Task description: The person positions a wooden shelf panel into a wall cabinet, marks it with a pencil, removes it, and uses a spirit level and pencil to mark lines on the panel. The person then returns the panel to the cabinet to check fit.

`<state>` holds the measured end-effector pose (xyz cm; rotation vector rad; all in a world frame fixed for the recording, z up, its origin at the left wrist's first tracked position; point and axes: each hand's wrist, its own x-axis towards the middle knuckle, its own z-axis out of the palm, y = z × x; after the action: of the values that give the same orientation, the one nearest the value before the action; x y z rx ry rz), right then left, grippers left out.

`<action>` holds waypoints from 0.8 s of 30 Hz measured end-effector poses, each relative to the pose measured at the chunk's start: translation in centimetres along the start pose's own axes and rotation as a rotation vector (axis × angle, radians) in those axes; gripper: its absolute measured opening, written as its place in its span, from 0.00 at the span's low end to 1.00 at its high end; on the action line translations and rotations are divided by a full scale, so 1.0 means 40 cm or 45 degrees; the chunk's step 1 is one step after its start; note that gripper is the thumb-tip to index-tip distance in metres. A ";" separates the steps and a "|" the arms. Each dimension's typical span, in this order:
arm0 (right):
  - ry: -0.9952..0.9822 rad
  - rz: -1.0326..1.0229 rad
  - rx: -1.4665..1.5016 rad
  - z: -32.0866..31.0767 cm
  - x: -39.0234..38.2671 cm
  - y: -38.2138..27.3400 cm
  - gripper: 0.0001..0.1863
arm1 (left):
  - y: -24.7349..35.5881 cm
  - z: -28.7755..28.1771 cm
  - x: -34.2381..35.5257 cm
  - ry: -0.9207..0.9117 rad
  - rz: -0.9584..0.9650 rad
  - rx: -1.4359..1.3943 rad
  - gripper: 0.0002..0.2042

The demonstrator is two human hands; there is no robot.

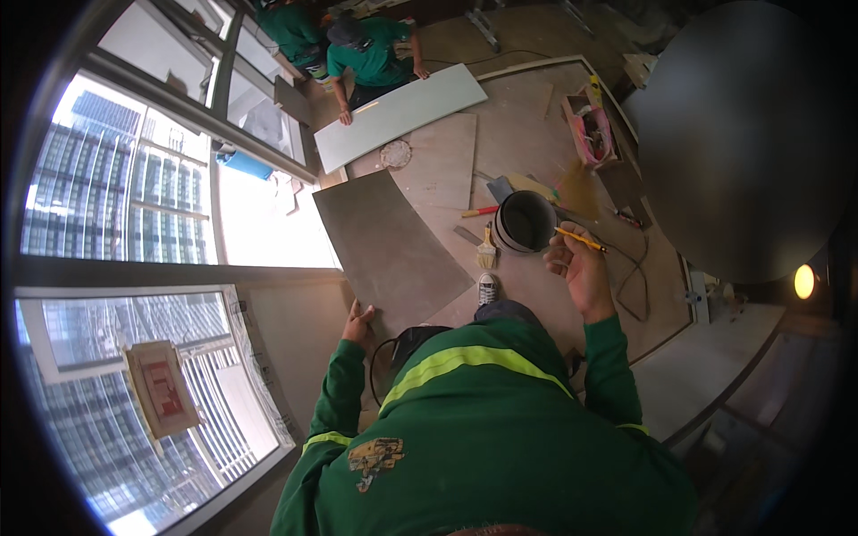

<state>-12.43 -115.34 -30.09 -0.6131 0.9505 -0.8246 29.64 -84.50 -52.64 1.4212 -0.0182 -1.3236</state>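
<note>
My left hand [360, 322] grips the lower-left corner of a large grey rectangular sheet [389, 241], which slants upward toward the window. In my right hand [575, 263], raised beside a dark bucket [523, 221], is a yellow pencil [583, 238]. A paintbrush [487, 246] lies left of the bucket, above my canvas shoe [487, 288]. Near them are a red-and-yellow handled tool [480, 212] and a grey flat-bladed tool [500, 188].
Windows [125, 179] line the left. At the back, a co-worker [371, 58] handles a long white panel [400, 116], with another person [286, 31] behind. A box of items [590, 134], loose cords and tools lie to the right. A pale board [715, 348] is at lower right.
</note>
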 end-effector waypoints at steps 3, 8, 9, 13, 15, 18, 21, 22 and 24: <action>-0.071 0.070 -0.035 0.019 0.056 0.000 0.17 | 0.007 -0.004 -0.025 0.048 0.079 -0.082 0.29; -0.204 0.185 -0.204 0.087 0.161 0.012 0.16 | -0.023 -0.044 -0.101 0.156 0.258 -0.157 0.31; -0.219 0.199 -0.251 0.105 0.180 0.017 0.15 | -0.015 -0.031 -0.126 0.204 0.274 -0.187 0.31; -0.360 0.274 -0.335 0.159 0.259 0.029 0.15 | 0.010 0.046 -0.203 0.296 0.312 -0.374 0.31; -0.429 0.291 -0.409 0.199 0.283 0.054 0.14 | -0.006 0.049 -0.247 0.304 0.338 -0.485 0.30; -0.535 0.322 -0.555 0.279 0.298 0.112 0.13 | -0.039 0.037 -0.291 0.321 0.375 -0.615 0.29; -0.668 0.377 -0.807 0.348 0.268 0.189 0.13 | -0.054 0.031 -0.295 0.322 0.382 -0.720 0.27; -0.805 0.404 -0.840 0.350 0.261 0.241 0.15 | -0.064 0.033 -0.291 0.318 0.383 -0.741 0.25; -1.026 0.467 -0.999 0.404 0.220 0.314 0.20 | -0.096 0.010 -0.295 0.334 0.391 -0.792 0.22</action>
<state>8.92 -114.08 -36.30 -1.2740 0.5688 0.1872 22.62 -75.75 -47.28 0.9938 0.3127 -0.7834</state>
